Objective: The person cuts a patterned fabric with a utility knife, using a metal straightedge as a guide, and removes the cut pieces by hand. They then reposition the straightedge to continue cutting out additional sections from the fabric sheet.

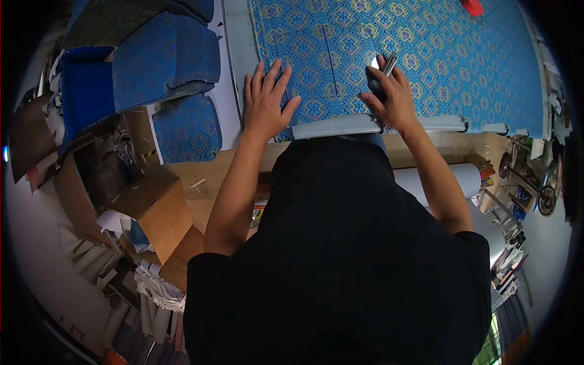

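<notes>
A blue brocade fabric (450,67) with a yellow and purple diamond pattern is spread over the table. My left hand (266,100) lies flat on its left part, fingers spread and holding nothing. My right hand (392,100) curls round a silver-and-black hand tool (391,62) resting over the cloth; its exact kind I cannot tell, as the fingers cover much of it. Between the hands, a dark straight line (330,61) runs along the fabric, with fainter lines on both sides. Grey edge strips (337,126) sit over the fabric along the near table edge.
Stacked blue fabric pieces (146,64) lie to the left, with a smaller patterned piece (187,128) below them. A red object (472,6) is at the far right of the cloth. Cardboard boxes (161,213) stand lower left; a pale roll (450,180) lies under the table edge.
</notes>
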A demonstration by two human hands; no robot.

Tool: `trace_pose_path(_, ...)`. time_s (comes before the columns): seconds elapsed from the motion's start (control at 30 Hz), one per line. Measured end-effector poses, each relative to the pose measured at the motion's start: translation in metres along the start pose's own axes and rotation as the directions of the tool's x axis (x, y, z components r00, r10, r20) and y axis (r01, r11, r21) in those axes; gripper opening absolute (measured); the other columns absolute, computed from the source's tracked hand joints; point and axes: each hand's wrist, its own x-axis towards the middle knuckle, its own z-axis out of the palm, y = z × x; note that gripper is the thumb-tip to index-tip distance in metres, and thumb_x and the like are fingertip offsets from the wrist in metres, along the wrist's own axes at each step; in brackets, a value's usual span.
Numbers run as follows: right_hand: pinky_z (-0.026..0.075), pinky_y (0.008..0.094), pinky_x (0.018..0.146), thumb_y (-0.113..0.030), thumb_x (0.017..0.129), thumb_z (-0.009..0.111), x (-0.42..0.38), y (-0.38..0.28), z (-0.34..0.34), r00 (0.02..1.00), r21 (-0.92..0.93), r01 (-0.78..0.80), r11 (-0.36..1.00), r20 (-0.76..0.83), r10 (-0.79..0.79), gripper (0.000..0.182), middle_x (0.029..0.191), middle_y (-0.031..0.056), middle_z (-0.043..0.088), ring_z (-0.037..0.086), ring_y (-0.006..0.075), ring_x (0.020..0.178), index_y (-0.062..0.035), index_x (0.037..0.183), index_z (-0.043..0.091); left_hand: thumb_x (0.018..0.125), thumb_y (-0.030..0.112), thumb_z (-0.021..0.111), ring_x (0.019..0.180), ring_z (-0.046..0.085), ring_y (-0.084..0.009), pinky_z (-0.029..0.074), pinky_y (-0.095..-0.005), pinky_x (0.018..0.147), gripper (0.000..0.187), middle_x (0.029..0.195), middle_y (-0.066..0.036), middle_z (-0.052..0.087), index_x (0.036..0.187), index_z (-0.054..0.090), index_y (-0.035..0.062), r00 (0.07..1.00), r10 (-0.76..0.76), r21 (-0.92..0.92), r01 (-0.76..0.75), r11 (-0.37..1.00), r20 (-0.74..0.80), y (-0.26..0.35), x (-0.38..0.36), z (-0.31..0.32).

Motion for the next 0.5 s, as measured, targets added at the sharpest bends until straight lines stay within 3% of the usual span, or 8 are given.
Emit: trace_pose_path(0.5, 0.035, 0.0492, 0.115, -0.044, 0.084, 0.079, 0.0007, -0.0010, -0.0011, 1.000, 0.024, 0.019, 1.000, -0.020, -0.019, 0.063, 0.156, 0.0111, 0.048, 0.043, 0.0368, 0.142, -0.0115, 0.135, 0.063, 0.096, 0.044, 0.061, 0.152, 0.024, -0.0381, 0.014, -0.0615, 0.123, 0.065, 0.163, -0.008, 0.036, 0.153, 0.047, 0.0162, 1.000, 0.006, -0.013, -0.007, 1.000, -0.010, -0.0028, 0.0004, 0.0011)
